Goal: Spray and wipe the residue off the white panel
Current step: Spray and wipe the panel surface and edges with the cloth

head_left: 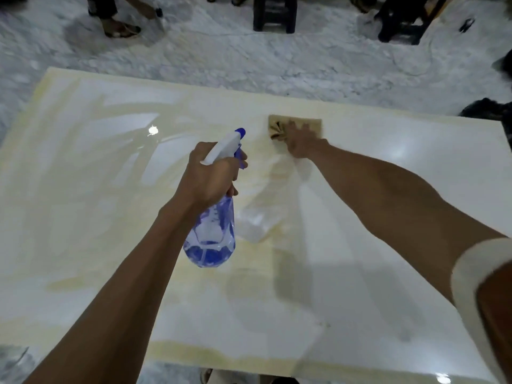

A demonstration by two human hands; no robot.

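Observation:
A large glossy white panel [401, 189] lies flat on the floor, streaked with yellowish residue on its left half and along its edges. My left hand [210, 176] grips a clear spray bottle [212, 234] with blue liquid and a white and blue trigger head, held above the panel's middle, nozzle pointing away from me. My right hand [300, 141] presses a tan cloth [313, 121] flat on the panel near its far edge. The hand is motion-blurred. A wet yellowish smear runs from the cloth back toward me.
The panel sits on a white marbled floor [249, 59]. Beyond it stand dark stool legs [274, 15] and another dark piece of furniture [404, 20]. A person's sandalled foot [119, 27] is at the far left. A dark object [487, 109] lies by the panel's right corner.

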